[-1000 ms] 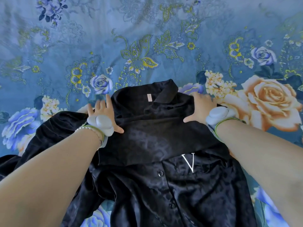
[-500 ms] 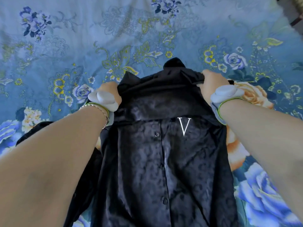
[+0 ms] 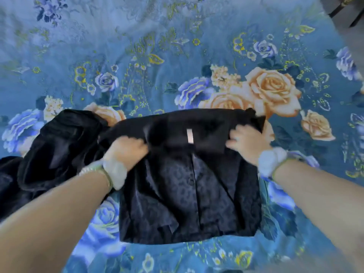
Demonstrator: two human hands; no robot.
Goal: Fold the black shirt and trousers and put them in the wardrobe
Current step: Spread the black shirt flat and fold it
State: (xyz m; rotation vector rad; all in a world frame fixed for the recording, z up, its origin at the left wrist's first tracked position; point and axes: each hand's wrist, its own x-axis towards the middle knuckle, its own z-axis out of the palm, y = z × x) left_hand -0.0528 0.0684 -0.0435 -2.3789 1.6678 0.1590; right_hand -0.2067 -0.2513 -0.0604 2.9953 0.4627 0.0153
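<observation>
Two hands grip the black shirt (image 3: 187, 203), which lies button-side up on a bed covered with a blue floral bedspread (image 3: 177, 56). The shirt is folded to a rough rectangle, its lower hem nearest the camera and a band of its upper part turned over toward the person. A small pale label (image 3: 190, 135) shows on that turned band, and a button (image 3: 191, 182) sits on the placket just below it.

The left hand (image 3: 126, 148) has its fingers curled into the cloth at the left end of the turned band. The right hand (image 3: 248, 142) holds the right end, fingers bent over the fabric and thumb pointing inward; a collar point sticks out just beyond its fingers. Motion blur softens both hands, so single fingers are hard to make out. Each wrist wears a white device on a green strap, left (image 3: 116, 172) and right (image 3: 269, 160).

A heap of black cloth (image 3: 59, 146) lies crumpled on the bedspread to the left, touching the shirt's left edge; whether it is the trousers or a sleeve cannot be told. Dark furniture legs (image 3: 346, 10) show at the top right corner, beyond the bed.
</observation>
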